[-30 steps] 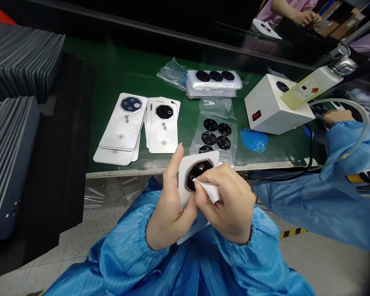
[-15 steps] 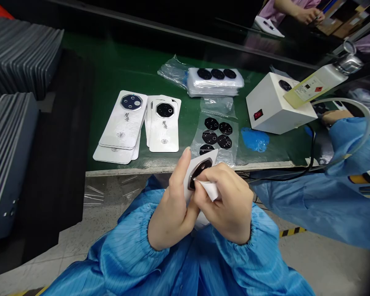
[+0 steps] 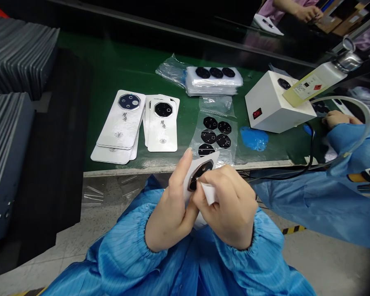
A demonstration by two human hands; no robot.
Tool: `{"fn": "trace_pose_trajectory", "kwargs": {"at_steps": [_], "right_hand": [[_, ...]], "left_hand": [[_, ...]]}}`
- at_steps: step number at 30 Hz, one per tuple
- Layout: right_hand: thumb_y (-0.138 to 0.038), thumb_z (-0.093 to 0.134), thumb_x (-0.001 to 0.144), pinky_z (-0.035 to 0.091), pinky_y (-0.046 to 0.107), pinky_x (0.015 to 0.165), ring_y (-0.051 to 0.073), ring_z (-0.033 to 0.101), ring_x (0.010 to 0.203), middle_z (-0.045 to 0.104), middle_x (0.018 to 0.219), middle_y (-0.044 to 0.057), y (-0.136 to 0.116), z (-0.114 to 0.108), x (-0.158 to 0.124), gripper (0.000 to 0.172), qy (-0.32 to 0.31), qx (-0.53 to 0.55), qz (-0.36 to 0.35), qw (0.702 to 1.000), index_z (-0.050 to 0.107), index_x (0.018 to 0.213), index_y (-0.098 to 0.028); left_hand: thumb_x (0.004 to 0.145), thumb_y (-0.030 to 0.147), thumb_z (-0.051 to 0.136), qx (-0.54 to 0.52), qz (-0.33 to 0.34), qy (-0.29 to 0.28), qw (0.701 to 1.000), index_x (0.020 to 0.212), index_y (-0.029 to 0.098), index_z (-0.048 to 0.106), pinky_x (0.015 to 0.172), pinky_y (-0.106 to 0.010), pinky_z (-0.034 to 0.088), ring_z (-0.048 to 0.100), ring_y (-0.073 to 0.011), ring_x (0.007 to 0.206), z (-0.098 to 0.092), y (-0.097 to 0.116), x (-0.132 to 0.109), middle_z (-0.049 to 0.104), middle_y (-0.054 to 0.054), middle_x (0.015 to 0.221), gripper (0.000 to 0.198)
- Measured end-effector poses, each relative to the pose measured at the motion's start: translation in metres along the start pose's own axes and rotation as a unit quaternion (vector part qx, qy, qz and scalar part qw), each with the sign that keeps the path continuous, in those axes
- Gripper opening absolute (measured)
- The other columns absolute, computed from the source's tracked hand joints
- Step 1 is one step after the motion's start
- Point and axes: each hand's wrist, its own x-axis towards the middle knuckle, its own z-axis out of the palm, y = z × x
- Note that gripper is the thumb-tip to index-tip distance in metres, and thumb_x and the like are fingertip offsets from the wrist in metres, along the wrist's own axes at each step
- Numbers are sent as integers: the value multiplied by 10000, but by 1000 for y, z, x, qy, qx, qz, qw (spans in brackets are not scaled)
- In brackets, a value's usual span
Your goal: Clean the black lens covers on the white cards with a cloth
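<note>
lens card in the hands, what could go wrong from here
The white wipe is pressed onto the dark octagonal lens, so any grit on it could scratch or smear the glossy face. The white card is pinched between the left hand and the right hand, out past the green bench edge, so a slip could likely drop it to the floor.

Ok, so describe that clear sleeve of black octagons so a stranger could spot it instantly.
On the green workbench, look between the white cards and the white box. A clear plastic sleeve lies flat there, showing five black octagons in two columns, unlike the thick bagged stack behind it, which shows three.
</note>
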Motion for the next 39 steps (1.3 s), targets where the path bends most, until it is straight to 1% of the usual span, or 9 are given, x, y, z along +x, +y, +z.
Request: {"fn": "trace_pose_trajectory", "kwargs": {"at_steps": [2, 5, 9, 14, 19, 25, 30, 34, 39], "right_hand": [[-68, 550, 758, 423, 289, 532, 137, 503, 613, 560, 655, 23, 0, -5, 0, 104, 24, 22, -9, 999, 520, 812, -153], [-16, 580, 727, 453, 298, 549, 136, 523, 631, 576, 699, 39, -1, -19, 1, 208, 20, 78, -18, 997, 504, 864, -153], [2, 576, 729, 479, 304, 554, 143, 531, 666, 576, 752, 64, -4, -34, 3, 253, -11, 105, -16, 994, 502, 915, -152], [-17, 585, 735, 487, 320, 576, 143, 541, 659, 593, 746, 57, -4, -36, 2, 217, -21, 92, -11, 995, 521, 892, -153], [-42, 606, 730, 435, 322, 530, 141, 530, 621, 601, 718, 53, -5, -27, 0, 146, -1, 57, -29, 998, 548, 839, -119], [-22, 598, 702, 394, 316, 521, 141, 494, 604, 576, 671, 30, -4, -19, 0, 153, 4, 53, -41, 998, 548, 805, -124], [-54, 585, 724, 380, 312, 523, 144, 480, 604, 571, 682, 36, -3, -19, -2, 121, -8, 40, -48, 998, 551, 810, -132], [-29, 581, 710, 374, 311, 519, 146, 476, 603, 572, 673, 43, -3, -17, -3, 137, -12, 28, -60, 998, 560, 809, -122], [-12, 569, 708, 377, 304, 510, 145, 479, 598, 572, 662, 47, -2, -15, -1, 132, -15, 28, -65, 997, 563, 788, -117]], "left_hand": [[794, 52, 533, -80, -65, -10, 995, 1445, 282, 76, 1061, -211, 343, 392, -153, 1293, -4, 4, 0, 272, 24, 1495, 828], [797, 53, 537, -210, -160, -30, 964, 1429, 324, 119, 1004, -351, 444, 527, -209, 1177, -11, 11, 4, 485, -3, 1353, 804], [801, 47, 540, -307, -202, -43, 929, 1410, 366, 130, 902, -422, 520, 618, -226, 1043, -15, 18, 8, 596, 18, 1223, 800], [788, 38, 548, -314, -200, -44, 927, 1404, 378, 140, 940, -429, 499, 591, -232, 1094, -14, 20, 7, 562, 27, 1274, 813], [805, 80, 536, -249, -184, -40, 950, 1406, 385, 130, 936, -383, 516, 508, -242, 1197, -13, 22, 6, 537, 62, 1300, 787], [798, 67, 520, -136, -130, -38, 981, 1430, 350, 80, 1017, -365, 458, 458, -249, 1243, -12, 20, 1, 361, 38, 1433, 821], [802, 73, 531, -102, -100, -37, 989, 1443, 296, 69, 1095, -291, 360, 376, -217, 1306, -9, 19, 0, 256, 30, 1494, 820], [809, 75, 520, -77, -86, -52, 992, 1448, 263, 35, 1111, -294, 329, 344, -228, 1324, -10, 19, 0, 224, 12, 1510, 824], [801, 68, 513, -80, -58, -72, 992, 1448, 257, 19, 1087, -330, 374, 380, -238, 1304, -12, 16, 2, 268, 4, 1496, 835]]}}
